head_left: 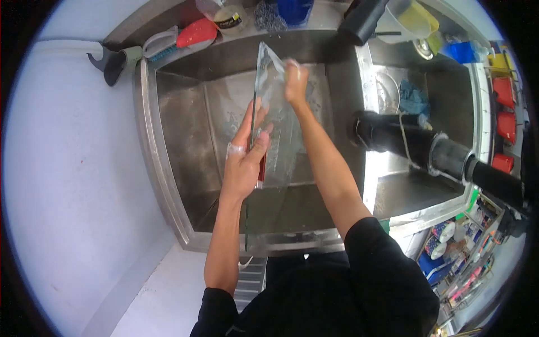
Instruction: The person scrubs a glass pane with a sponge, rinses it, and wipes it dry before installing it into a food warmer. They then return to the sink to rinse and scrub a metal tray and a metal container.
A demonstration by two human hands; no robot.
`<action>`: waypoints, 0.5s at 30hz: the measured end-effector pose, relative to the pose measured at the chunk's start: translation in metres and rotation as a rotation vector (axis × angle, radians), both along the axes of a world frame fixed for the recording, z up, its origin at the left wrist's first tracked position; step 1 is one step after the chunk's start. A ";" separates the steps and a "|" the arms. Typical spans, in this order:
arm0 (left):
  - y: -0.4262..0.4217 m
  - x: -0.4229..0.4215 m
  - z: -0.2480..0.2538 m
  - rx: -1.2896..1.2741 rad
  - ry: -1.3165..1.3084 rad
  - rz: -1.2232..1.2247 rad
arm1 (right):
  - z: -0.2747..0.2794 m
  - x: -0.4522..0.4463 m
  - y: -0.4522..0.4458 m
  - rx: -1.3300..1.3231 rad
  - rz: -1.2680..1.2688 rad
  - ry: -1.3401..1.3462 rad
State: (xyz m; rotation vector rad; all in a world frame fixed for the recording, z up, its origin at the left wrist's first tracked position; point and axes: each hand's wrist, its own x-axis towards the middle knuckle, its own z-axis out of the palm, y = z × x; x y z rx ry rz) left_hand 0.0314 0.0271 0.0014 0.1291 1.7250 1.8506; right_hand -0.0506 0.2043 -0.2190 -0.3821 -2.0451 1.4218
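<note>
A clear glass panel [283, 151] stands on edge over the large basin of a steel sink [156, 146], its surface wet and streaked. My left hand [245, 163] grips the panel's left edge, fingers behind the glass and thumb on the near side. White foam clings to the left wrist. A small red strip [262, 168] shows beside the left palm. My right hand [295, 84] is closed near the panel's upper right corner. Something pale and foamy is at its fingers, but what they hold is too hidden to name.
Along the sink's back ledge lie a red-and-grey brush [196, 33], a tub [227, 19], a steel scourer [268, 17] and a blue container [295, 11]. Black pipework [415, 137] crosses the right basin, which holds a blue cloth [414, 98]. A white wall [78, 157] borders the left.
</note>
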 end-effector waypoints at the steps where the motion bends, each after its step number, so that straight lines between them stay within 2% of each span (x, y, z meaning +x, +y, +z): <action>1: 0.002 -0.001 0.003 0.005 -0.065 0.007 | -0.038 0.004 0.003 -0.138 -0.090 -0.199; 2: 0.001 0.001 0.006 0.000 -0.142 0.017 | -0.071 0.011 0.001 -0.285 -0.177 -0.411; 3: 0.000 0.003 0.002 -0.001 -0.132 0.024 | -0.088 0.023 -0.001 -0.485 -0.147 -0.352; 4: 0.000 0.003 -0.006 0.027 -0.075 0.016 | -0.082 0.033 -0.005 -0.679 -0.112 -0.288; 6: -0.005 0.002 -0.012 0.049 -0.017 0.011 | -0.057 0.032 -0.015 -0.633 -0.057 -0.243; 9: -0.013 -0.002 -0.008 0.060 -0.061 0.024 | 0.003 0.057 -0.035 -0.483 0.058 -0.140; 11: -0.014 -0.005 -0.005 0.077 -0.191 0.079 | 0.048 0.066 -0.056 -0.371 0.112 -0.077; 15: -0.015 -0.005 -0.011 0.099 -0.149 0.080 | 0.127 0.084 -0.088 -0.180 0.241 0.040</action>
